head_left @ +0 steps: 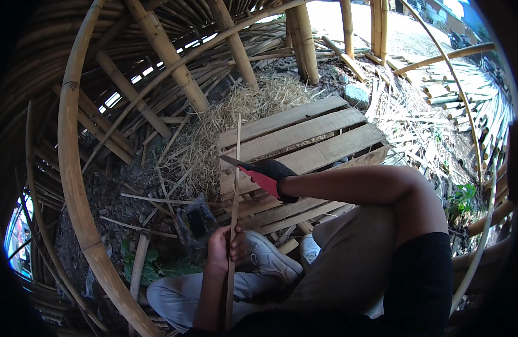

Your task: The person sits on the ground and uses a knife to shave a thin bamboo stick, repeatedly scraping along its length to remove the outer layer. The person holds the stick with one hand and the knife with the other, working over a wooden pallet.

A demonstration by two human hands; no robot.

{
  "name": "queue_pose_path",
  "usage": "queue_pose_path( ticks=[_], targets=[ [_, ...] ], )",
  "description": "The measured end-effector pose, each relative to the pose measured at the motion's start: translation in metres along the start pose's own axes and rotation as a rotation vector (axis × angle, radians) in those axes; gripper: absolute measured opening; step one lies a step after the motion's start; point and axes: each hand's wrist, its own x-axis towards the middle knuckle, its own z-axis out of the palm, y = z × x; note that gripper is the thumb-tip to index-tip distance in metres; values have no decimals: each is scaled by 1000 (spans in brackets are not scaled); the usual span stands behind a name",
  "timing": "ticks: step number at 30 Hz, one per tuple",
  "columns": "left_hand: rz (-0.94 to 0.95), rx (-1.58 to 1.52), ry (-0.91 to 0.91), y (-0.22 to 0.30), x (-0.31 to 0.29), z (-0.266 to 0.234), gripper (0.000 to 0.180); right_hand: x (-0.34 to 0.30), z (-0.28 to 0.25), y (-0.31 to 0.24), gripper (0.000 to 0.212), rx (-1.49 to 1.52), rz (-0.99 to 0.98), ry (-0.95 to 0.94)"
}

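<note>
A long, thin bamboo strip (235,194) runs nearly upright through the middle of the view. Its lower part is in my bare left hand (220,247), the fingers closed around it near my shoe. My right hand (268,177), in a black and red glove, is closed on a knife, whose handle the glove hides. The knife's dark blade (229,161) points left and crosses the strip's upper part; whether it cuts in, I cannot tell. Beneath my right hand is a slatted wooden pallet (320,132).
Straw shavings (247,106) are heaped beyond the pallet. A clear plastic bag with a dark object (196,222) lies left of my shoes (270,258). A thick bamboo pole (73,168) curves up on the left. Cut bamboo poles (455,90) are piled at the far right.
</note>
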Motion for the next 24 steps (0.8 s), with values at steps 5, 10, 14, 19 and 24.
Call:
queue_pose_path(
  ticks=[5, 10, 14, 19, 24],
  targets=[
    [2, -38, -49, -6, 2, -17, 27, -14, 0, -15, 70, -149, -203, -21],
    [-56, -115, -96, -22, 13, -32, 29, -24, 11, -13, 61, -470, -384, -83],
    [-129, -172, -164, -32, 25, -39, 27, -6, 22, 7, 60, -643, -376, -143],
    [-139, -239, -253, -33, 25, -44, 24, -10, 21, -7, 59, -779, -374, -178],
    [-181, -344, -398, -40, 36, -64, 26, 6, 15, 1, 54, -880, -576, -198]
  ],
)
